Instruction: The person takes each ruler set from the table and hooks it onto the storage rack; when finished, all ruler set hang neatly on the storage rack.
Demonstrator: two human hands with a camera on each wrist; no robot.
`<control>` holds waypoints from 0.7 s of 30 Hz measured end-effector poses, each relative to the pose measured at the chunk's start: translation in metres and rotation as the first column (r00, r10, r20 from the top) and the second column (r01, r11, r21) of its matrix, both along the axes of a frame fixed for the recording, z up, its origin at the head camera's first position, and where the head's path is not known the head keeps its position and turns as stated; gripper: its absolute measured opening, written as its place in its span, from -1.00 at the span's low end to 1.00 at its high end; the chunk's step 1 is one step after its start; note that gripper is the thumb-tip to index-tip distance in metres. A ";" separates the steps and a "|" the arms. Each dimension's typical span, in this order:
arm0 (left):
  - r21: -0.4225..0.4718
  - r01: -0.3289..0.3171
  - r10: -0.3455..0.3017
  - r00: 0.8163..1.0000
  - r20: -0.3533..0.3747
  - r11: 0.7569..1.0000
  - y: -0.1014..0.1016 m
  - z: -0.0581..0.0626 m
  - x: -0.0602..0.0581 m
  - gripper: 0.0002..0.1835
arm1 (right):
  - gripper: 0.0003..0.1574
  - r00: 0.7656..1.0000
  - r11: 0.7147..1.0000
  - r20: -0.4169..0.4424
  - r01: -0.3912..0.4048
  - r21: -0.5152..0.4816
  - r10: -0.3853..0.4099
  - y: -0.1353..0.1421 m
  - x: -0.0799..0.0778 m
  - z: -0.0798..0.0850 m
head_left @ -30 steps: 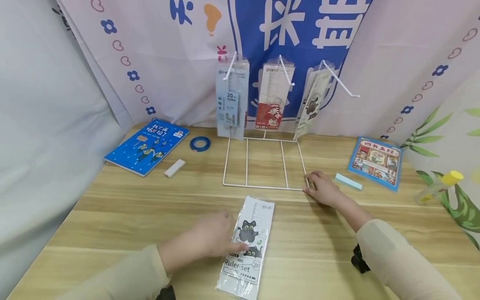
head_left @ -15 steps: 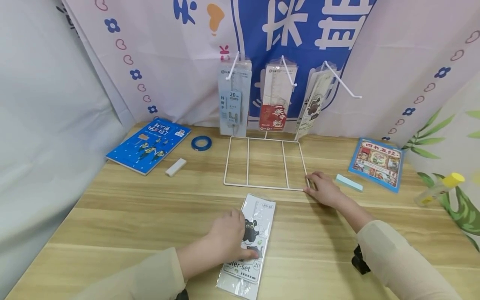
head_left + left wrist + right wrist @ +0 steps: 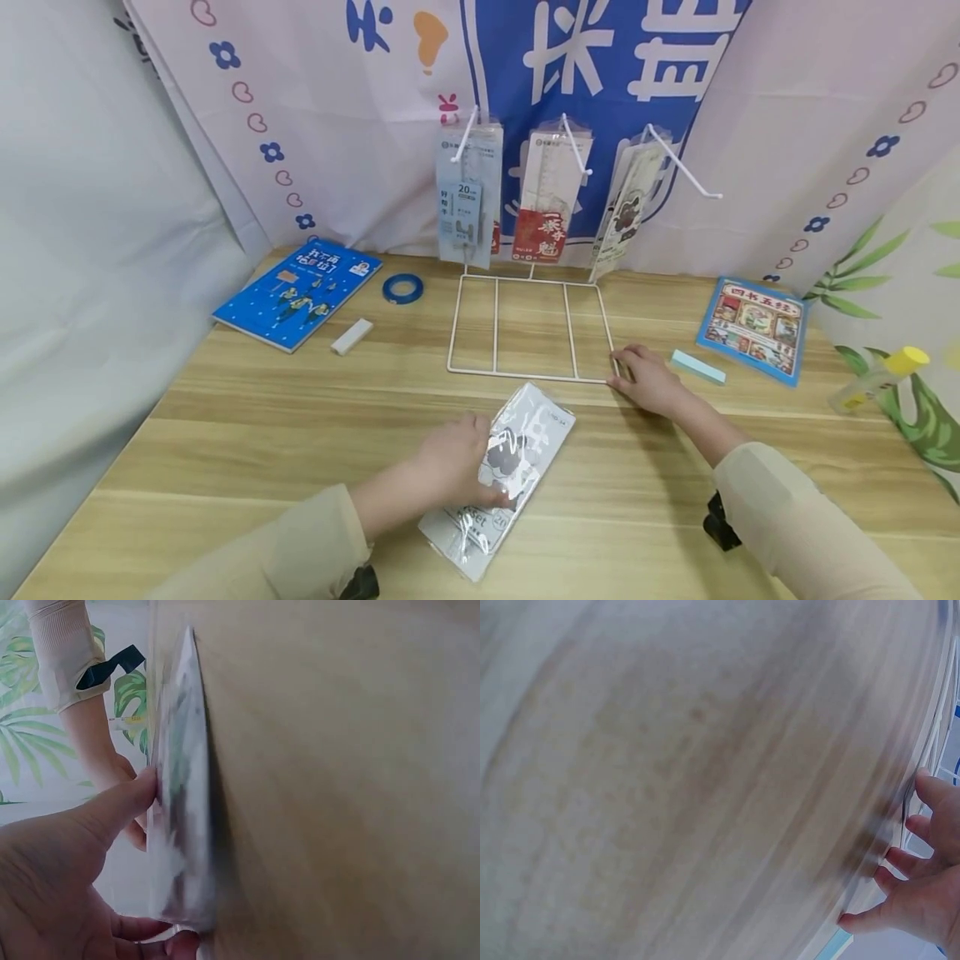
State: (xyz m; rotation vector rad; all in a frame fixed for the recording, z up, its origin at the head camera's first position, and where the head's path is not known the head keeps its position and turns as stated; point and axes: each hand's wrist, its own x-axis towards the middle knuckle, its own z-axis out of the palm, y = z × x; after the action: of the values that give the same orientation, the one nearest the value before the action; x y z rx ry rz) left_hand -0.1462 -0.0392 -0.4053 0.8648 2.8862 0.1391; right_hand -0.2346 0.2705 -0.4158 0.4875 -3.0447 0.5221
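Note:
In the head view, my left hand (image 3: 453, 467) grips a flat clear-wrapped ruler set (image 3: 536, 446) with black cats printed on it. The left wrist view shows the thumb on the face of the ruler set (image 3: 184, 795) and fingers curled at its lower edge; it stands tilted up from the table. My right hand (image 3: 648, 379) rests at the front right corner of a white wire display rack (image 3: 532, 375), its spread fingertips touching the frame and table. Several packaged ruler sets hang from the rack's hooks: blue ones (image 3: 468, 200), red-and-white ones (image 3: 543, 196) and cat-printed ones (image 3: 626, 208).
On the wooden table (image 3: 300, 450), a blue book (image 3: 300, 292), a roll of blue tape (image 3: 402, 289) and a white block (image 3: 352, 337) lie left. A light-blue block (image 3: 697, 367), a comic-style book (image 3: 753, 329) and a yellow-capped bottle (image 3: 881, 379) are right. A printed cloth (image 3: 360, 150) hangs behind.
My left hand has come over the ruler set and taken hold of it. The set has turned clockwise, its top now further right. My right hand stays at the rack corner.

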 end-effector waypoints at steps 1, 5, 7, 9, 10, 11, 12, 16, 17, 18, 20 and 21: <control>0.028 -0.001 0.001 1.000 0.012 1.000 0.000 0.000 0.000 0.07 | -0.40 1.000 1.000 -0.002 0.000 0.002 0.000 0.000 0.000 0.000; 0.132 -0.007 -0.002 0.998 0.067 0.991 -0.001 -0.002 -0.002 -0.05 | -0.39 1.000 1.000 0.000 0.002 0.004 -0.002 0.000 0.000 0.000; 0.185 -0.011 -0.009 0.994 0.109 0.983 -0.001 -0.002 -0.004 -0.05 | -0.39 1.000 1.000 0.008 0.002 0.004 -0.002 -0.001 0.001 0.001; 0.233 -0.011 -0.026 0.987 0.156 0.973 -0.003 -0.001 -0.005 -0.06 | -0.39 1.000 1.000 0.011 0.001 0.002 -0.001 -0.001 0.001 0.002; 0.259 -0.013 -0.035 0.982 0.183 0.966 -0.004 -0.001 -0.006 -0.08 | -0.39 1.000 1.000 0.012 0.000 0.002 0.000 -0.001 0.001 0.002; 0.285 -0.013 -0.048 0.977 0.206 0.958 -0.004 -0.001 -0.007 -0.09 | -0.39 1.000 1.000 0.012 0.001 0.000 -0.001 -0.001 0.001 0.002; 0.313 -0.013 -0.062 0.972 0.228 0.950 -0.006 -0.001 -0.008 -0.12 | -0.39 1.000 1.000 0.011 0.002 0.002 -0.002 -0.001 0.001 0.002; 0.443 -0.043 -0.123 0.932 0.340 0.895 -0.010 -0.003 -0.011 -0.20 | -0.40 1.000 1.000 0.005 0.002 0.002 -0.002 -0.001 0.000 0.001; 0.468 -0.059 -0.134 0.920 0.368 0.882 -0.011 -0.003 -0.012 -0.22 | -0.39 1.000 1.000 0.005 0.004 0.001 -0.004 -0.001 0.000 0.001; 0.489 -0.079 -0.140 0.908 0.395 0.869 -0.012 -0.004 -0.012 -0.24 | -0.39 1.000 1.000 0.005 0.005 0.003 -0.005 -0.002 0.001 0.001; 0.525 -0.126 -0.149 0.881 0.449 0.842 -0.013 -0.005 -0.014 -0.28 | -0.39 1.000 1.000 0.008 0.006 0.005 -0.006 -0.002 0.001 0.002; 0.538 -0.148 -0.149 0.870 0.469 0.830 -0.014 -0.006 -0.014 -0.30 | -0.39 1.000 1.000 0.012 0.009 0.004 -0.009 -0.002 0.001 0.002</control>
State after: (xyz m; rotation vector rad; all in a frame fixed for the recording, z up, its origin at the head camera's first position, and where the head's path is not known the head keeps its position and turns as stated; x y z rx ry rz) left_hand -0.1606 -0.0532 -0.4113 0.7490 2.3573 1.0910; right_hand -0.2333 0.2683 -0.4137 0.4718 -3.0588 0.5211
